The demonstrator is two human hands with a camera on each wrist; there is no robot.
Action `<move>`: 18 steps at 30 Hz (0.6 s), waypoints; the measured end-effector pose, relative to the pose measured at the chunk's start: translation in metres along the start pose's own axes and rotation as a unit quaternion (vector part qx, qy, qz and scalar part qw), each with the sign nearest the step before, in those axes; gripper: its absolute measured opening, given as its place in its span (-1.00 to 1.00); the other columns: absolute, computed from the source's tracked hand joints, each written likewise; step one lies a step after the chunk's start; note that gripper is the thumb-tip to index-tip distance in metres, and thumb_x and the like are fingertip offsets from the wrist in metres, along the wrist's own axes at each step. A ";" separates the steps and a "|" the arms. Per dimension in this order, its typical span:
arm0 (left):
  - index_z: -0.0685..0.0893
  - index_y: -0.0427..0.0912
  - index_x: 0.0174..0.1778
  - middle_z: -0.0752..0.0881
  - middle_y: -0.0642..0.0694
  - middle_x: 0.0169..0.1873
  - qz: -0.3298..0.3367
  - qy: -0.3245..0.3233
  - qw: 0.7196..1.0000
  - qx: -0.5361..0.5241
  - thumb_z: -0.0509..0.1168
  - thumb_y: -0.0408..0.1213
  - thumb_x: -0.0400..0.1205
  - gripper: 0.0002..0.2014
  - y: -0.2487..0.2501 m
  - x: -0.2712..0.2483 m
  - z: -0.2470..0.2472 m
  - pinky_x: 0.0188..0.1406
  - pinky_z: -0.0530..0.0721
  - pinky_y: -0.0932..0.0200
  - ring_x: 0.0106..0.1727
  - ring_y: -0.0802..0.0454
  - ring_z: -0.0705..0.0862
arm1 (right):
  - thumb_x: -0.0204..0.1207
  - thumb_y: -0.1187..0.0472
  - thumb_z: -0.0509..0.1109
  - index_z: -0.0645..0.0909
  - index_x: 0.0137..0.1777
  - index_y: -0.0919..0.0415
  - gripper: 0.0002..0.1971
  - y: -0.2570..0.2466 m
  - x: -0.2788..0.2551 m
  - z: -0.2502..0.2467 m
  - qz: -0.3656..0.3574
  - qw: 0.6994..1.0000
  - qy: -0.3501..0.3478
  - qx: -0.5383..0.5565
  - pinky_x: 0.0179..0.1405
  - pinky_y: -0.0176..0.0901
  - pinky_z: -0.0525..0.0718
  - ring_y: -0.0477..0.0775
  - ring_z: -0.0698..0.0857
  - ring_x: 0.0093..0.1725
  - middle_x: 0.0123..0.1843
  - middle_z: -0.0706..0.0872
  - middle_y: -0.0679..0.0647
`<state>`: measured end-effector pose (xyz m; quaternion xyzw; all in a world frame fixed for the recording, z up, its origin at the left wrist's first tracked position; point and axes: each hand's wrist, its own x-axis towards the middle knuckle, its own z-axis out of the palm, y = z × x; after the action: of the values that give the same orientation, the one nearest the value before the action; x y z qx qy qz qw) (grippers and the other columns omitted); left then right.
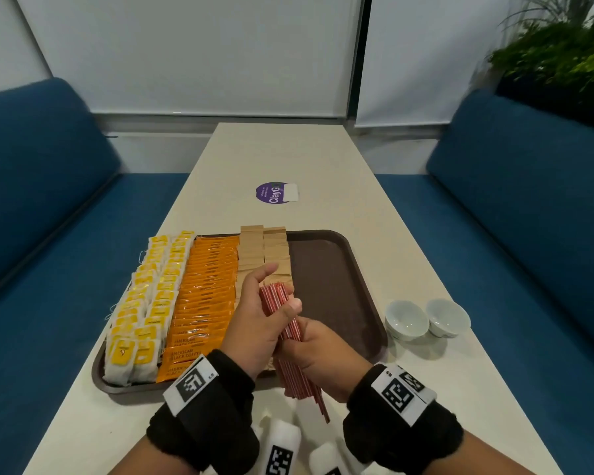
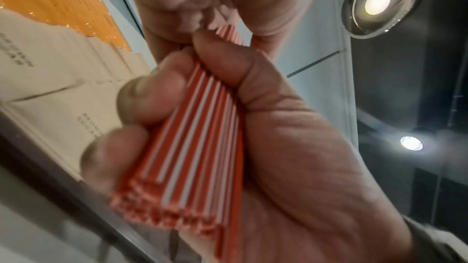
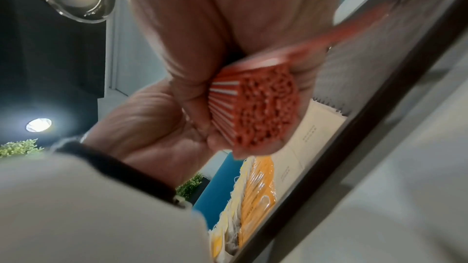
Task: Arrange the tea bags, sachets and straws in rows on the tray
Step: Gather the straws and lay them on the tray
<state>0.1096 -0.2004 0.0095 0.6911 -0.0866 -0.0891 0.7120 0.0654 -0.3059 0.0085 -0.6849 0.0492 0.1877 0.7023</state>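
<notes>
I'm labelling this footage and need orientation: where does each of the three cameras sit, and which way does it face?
Head: worn on the head, looking forward and down at the brown plastic tray; both hands and wristbands show.
Left wrist: looks up along the left hand gripping the bundle of red-and-white striped straws, ceiling lamps behind.
Right wrist: looks up along the right hand at the straw ends.
Shared: all three show the straws; both wrist views show orange sachets.

straws (image 1: 290,341): red-white bundle, I'm holding it over tray (image 1: 336,269) | tea bags (image 1: 141,303), orange sachets (image 1: 203,299), tan sachets (image 1: 264,252): lying in rows
</notes>
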 end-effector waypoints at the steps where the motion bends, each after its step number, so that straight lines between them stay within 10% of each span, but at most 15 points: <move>1: 0.45 0.23 0.16 0.65 -0.04 0.04 0.013 -0.008 1.000 0.013 0.30 -0.40 0.59 -0.59 0.001 0.000 0.001 0.17 0.67 -0.01 0.07 -0.01 0.70 | 0.61 0.34 0.27 0.55 0.00 0.23 -0.95 0.001 -0.001 0.001 -0.008 1.000 0.000 0.000 -0.45 -0.16 0.67 -0.01 0.60 -0.40 -0.30 0.57 0.11; 12: 0.55 0.02 -0.03 0.65 -0.10 -0.17 0.015 -0.016 0.999 0.036 0.20 -0.32 0.66 -0.88 -0.002 -0.005 0.004 -0.22 0.73 0.18 -0.22 0.01 0.74 | 0.59 0.42 0.22 0.56 -0.03 0.28 -0.90 0.004 -0.013 0.004 0.010 0.996 -0.050 0.073 -0.47 -0.13 0.68 0.03 0.61 -0.46 -0.28 0.57 0.21; 18: 0.55 0.26 -0.13 0.66 -0.04 -0.17 0.092 -0.071 0.986 0.116 0.20 -0.30 0.66 -0.74 -0.005 -0.018 0.010 -0.06 0.69 0.02 -0.16 0.05 0.71 | 0.49 0.56 0.31 0.62 -0.15 0.26 -0.80 0.019 -0.015 0.001 -0.058 0.998 0.002 0.031 -0.38 -0.19 0.66 -0.02 0.66 -0.43 -0.43 0.67 0.04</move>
<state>0.0901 -0.2060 0.0051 0.7500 -0.2095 -0.0616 0.6243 0.0447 -0.3078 -0.0045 -0.6649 0.0165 0.1440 0.7328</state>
